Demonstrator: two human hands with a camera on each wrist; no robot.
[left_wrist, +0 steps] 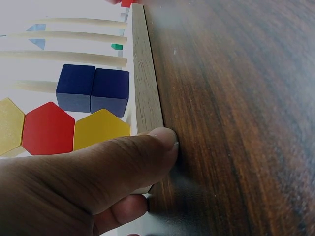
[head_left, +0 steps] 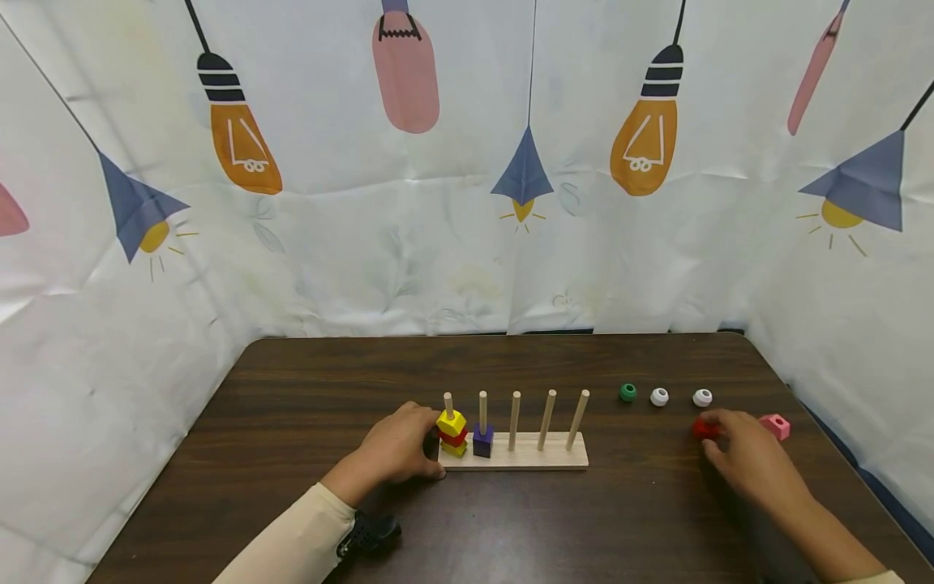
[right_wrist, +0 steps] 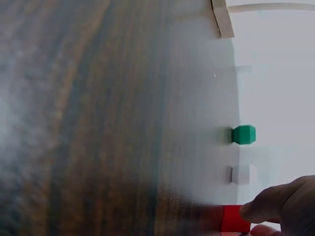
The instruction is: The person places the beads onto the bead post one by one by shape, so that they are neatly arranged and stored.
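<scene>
A wooden peg stand (head_left: 540,461) with a row of upright pegs lies in the middle of the table. My left hand (head_left: 397,446) grips its left end, the thumb along the front edge. On the leftmost peg are a yellow bead (left_wrist: 102,129), a red bead (left_wrist: 48,129) and another yellow bead (left_wrist: 9,127), all angular. Two dark blue cubes (left_wrist: 110,91) are stacked on the peg beside them. Over at the right, my right hand (head_left: 751,454) pinches a red block (right_wrist: 234,219) close to the tabletop, thumb against its side.
A pink block (head_left: 776,426) lies just beyond the right hand. Behind it, a green bead (head_left: 627,392) and two white beads (head_left: 659,397) stand in a loose row. A printed white curtain (head_left: 438,243) hangs behind the dark wooden table (head_left: 306,389).
</scene>
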